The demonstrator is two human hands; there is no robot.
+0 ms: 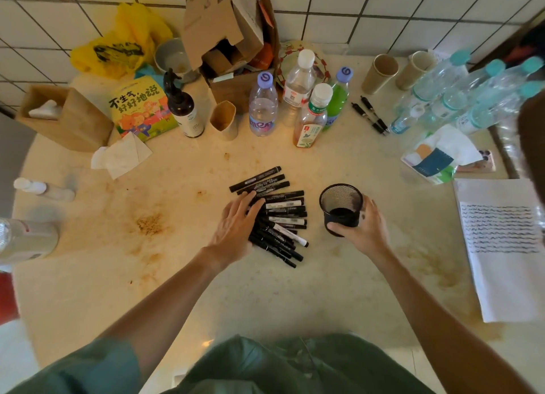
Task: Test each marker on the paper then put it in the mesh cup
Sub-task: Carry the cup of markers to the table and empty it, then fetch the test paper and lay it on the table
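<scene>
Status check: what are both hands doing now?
Left hand flat on marker pile. Right hand grips empty mesh cup. Paper far right, nothing blocking.

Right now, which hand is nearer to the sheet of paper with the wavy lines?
Right. The right hand grips the mesh cup, left of the paper; the left hand rests farther left.

A pile of black markers [275,216] is pressed flat on the stained counter [182,275] by the left hand [236,228], fingers straight. The upright, empty mesh cup [340,205] is gripped by the right hand [364,228]. A scribbled paper [501,246] lies far right.
</scene>
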